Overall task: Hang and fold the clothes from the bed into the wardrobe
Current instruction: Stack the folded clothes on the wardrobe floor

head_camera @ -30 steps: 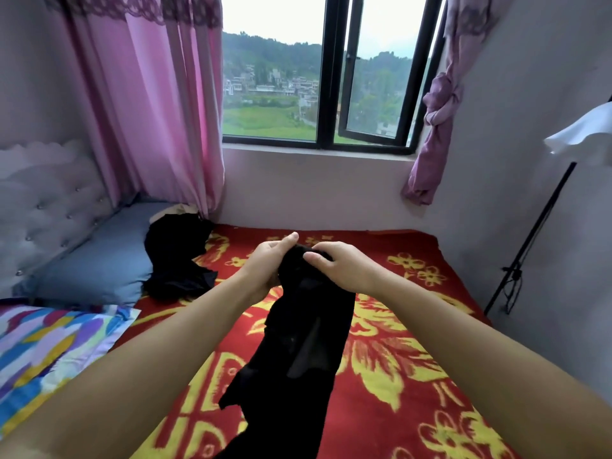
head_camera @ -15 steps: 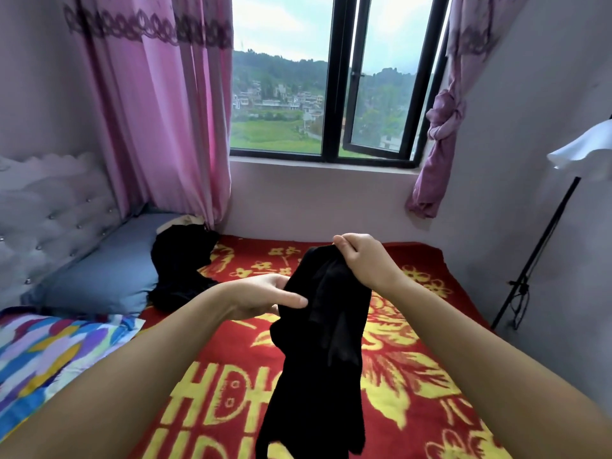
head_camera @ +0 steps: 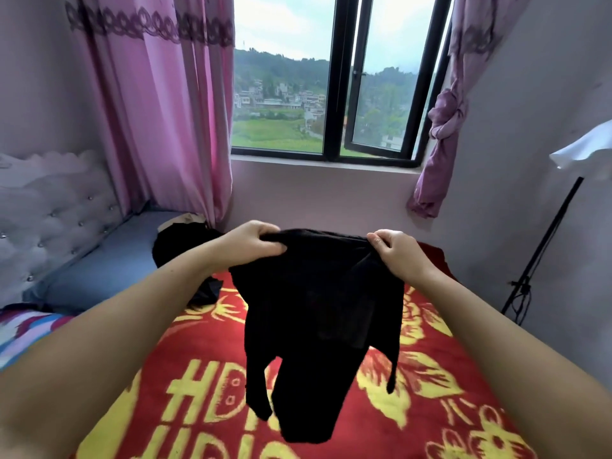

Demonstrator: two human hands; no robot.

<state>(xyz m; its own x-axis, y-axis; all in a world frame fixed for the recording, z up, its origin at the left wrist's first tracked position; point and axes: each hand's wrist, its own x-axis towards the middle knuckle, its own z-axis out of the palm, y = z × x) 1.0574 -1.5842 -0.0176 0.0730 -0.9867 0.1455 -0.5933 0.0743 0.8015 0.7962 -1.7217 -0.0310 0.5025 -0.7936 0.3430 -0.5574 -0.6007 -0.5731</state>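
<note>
**Black garment held up over the bed**

At centre frame, the left hand and right hand each grip the top edge of a black garment, stretched between them and hanging above the red blanket. Yellow letters "HD" show at lower left; the rest is hidden.

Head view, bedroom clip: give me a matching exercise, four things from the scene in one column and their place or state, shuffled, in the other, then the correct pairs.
Things:
1. black garment
2. black clothes pile
3. right-side curtain
4. blue pillow

Places or states:
A. tied in a knot beside the window
B. lying by the headboard, under the pile's edge
C. held up by its top edge in left hand and right hand
D. heaped on the bed near the pink curtain

Pairs: 1-C, 2-D, 3-A, 4-B
</note>
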